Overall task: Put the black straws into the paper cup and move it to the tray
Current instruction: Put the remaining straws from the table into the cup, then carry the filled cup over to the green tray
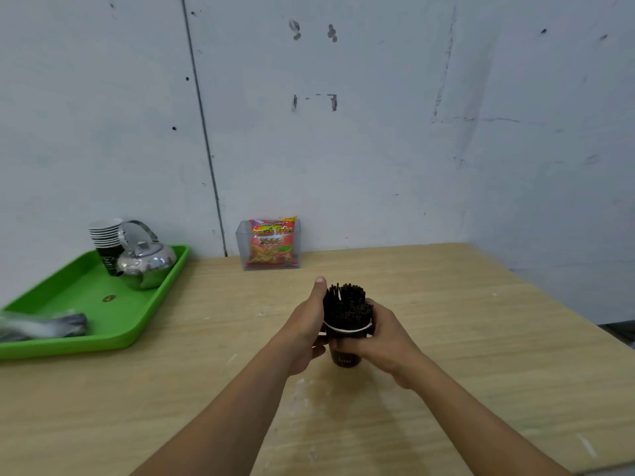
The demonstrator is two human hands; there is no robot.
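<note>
Inspector: Two bare forearms, the left forearm (223,407) and the right forearm (481,417), are reaching in from the bottom edge and converging over the middle of the tabletop (498,338).

Clerk: What are the hands doing?

Inspector: The right hand (381,341) is wrapping its fingers round the right wall of the paper cup (345,359), with the thumb lying across the near face. The left hand (307,326) is cupping the opposite side. One digit is stretching upward along the black straws (347,307), while the lower fingers are curling in against the cup's left wall.

Clerk: And the straws?

Inspector: They are standing upright as a dense bundle inside the cup, their ends projecting well above the white rim. Whether the cup's base is resting on the tabletop or hanging just clear of it, I cannot tell.

Clerk: Where is the tray sitting?

Inspector: The green tray (103,317) is lying at the far left of the tabletop, well apart from the cup. It is carrying a shiny metal kettle (147,264), a stack of cups (104,240) standing just behind the kettle, and a blurred grey object (44,326) lying at its near left corner. I cannot identify that one.

Clerk: Anything further?

Inspector: A red snack packet (271,243) is standing inside a clear holder (241,250) against the wall (378,149), beyond the cup.
</note>
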